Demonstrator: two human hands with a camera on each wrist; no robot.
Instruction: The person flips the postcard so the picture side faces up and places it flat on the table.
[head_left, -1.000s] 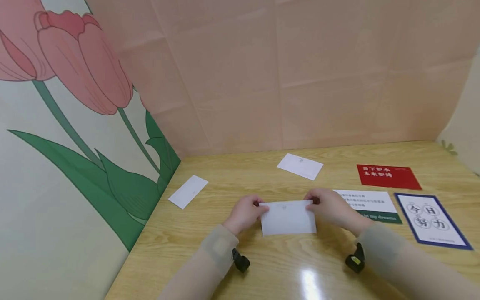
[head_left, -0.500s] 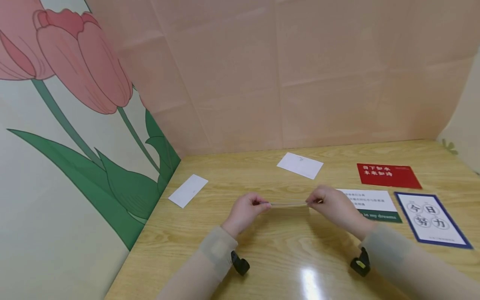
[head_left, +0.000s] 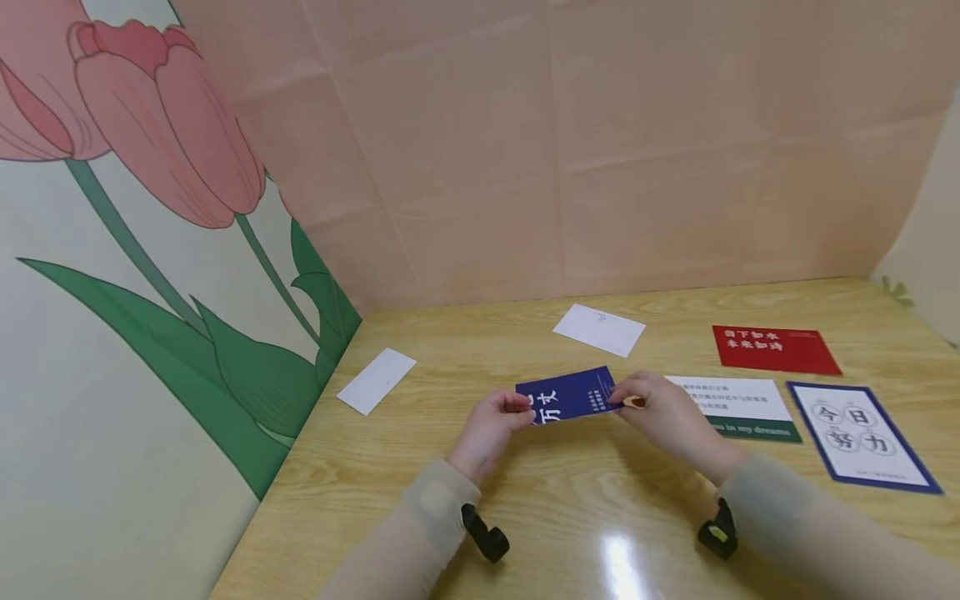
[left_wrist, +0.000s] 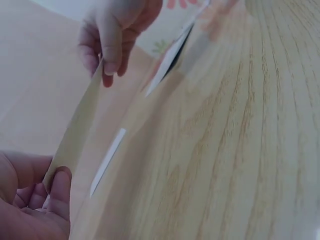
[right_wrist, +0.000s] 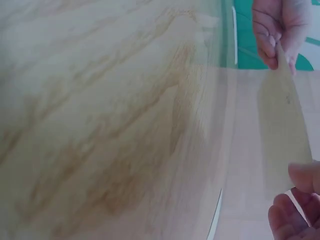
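Between my two hands a dark blue card (head_left: 566, 395) with white characters is held above the table, its right end a little higher than its left. My left hand (head_left: 486, 435) pinches the left end, covering part of the lettering. At the lower right corner, my right hand (head_left: 670, 417) pinches the card between thumb and fingers. The left wrist view shows the card's pale back (left_wrist: 77, 127) stretched between both hands. In the right wrist view the same plain back (right_wrist: 285, 120) is seen, with the thumb on it.
On the wooden table (head_left: 360, 533) lie a white card (head_left: 377, 382) at left and another white card (head_left: 600, 331) at the back. To the right are a red card (head_left: 776, 350), a white-and-green card (head_left: 750, 407) partly behind my right hand, and a blue-bordered card (head_left: 864, 437).
The held card has turned over, from its white side through edge-on to its blue lettered side. Both hands keep their grip. The cards on the table have not moved.
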